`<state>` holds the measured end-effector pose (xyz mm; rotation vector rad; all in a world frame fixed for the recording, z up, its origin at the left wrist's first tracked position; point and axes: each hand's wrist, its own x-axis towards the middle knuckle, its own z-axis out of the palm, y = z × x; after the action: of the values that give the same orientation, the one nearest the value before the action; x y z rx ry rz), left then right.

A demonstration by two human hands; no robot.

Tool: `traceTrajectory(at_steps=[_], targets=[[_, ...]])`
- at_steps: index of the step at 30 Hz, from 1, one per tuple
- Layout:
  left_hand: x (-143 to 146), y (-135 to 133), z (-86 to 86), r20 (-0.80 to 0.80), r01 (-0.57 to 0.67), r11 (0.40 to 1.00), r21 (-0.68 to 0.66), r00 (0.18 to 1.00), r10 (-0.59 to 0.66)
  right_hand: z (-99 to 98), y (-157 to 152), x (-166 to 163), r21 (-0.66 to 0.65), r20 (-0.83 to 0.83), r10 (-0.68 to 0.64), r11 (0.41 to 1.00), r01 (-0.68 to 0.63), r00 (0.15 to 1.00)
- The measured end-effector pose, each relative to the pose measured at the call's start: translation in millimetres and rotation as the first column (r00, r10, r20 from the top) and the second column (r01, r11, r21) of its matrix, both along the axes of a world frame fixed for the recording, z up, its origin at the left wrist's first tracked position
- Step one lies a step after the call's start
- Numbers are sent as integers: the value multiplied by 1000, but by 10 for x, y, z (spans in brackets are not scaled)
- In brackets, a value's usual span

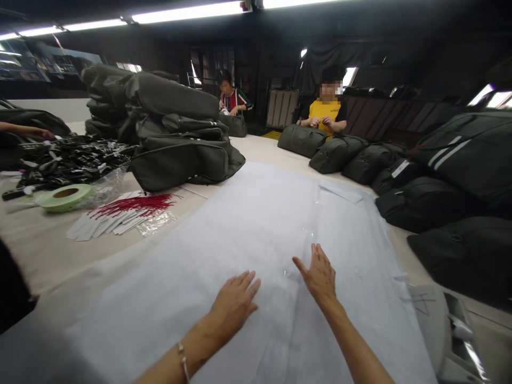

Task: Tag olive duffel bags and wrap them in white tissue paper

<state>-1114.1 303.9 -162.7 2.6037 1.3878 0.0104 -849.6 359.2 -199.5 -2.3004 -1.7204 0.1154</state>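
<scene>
A large white translucent sheet [264, 213], maybe thin plastic or paper, lies spread on the table before me, with a lengthwise fold or seam right of its middle. My left hand [236, 301] is over the sheet, palm down, fingers stretched out and holding nothing. Close to the seam, my right hand [318, 274] has its thumb spread away from its straight fingers, and it is empty too. Whether either palm presses on the sheet I cannot tell.
Dark bags [180, 160] are stacked at the left, and more bags [432, 202] line the right side. White tags with red strings [132, 210], a pale green tape roll [66, 197] and a pile of dark straps [76, 160] lie left. Two people work across the table; another person's arm [26, 129] reaches in left.
</scene>
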Motion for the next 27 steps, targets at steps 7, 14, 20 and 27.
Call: traceTrajectory(at_steps=[7, 14, 20, 27], targets=[[-44, 1209, -539, 53, 285, 941, 184, 953, -299, -513, 508, -97, -61, 77, 187, 981, -183, 979], [102, 1674, -751, 76, 205, 968, 144, 973, -218, -656, 1091, 17, -20, 239, 330, 942, -335, 913], [339, 2529, -620, 17, 71, 976, 206, 997, -76, -356, 2123, 225, 13, 253, 323, 941, -337, 912], [200, 2198, -294, 24, 162, 968, 194, 985, -170, 212, 1366, 214, 138, 119, 455, 873, -468, 883]])
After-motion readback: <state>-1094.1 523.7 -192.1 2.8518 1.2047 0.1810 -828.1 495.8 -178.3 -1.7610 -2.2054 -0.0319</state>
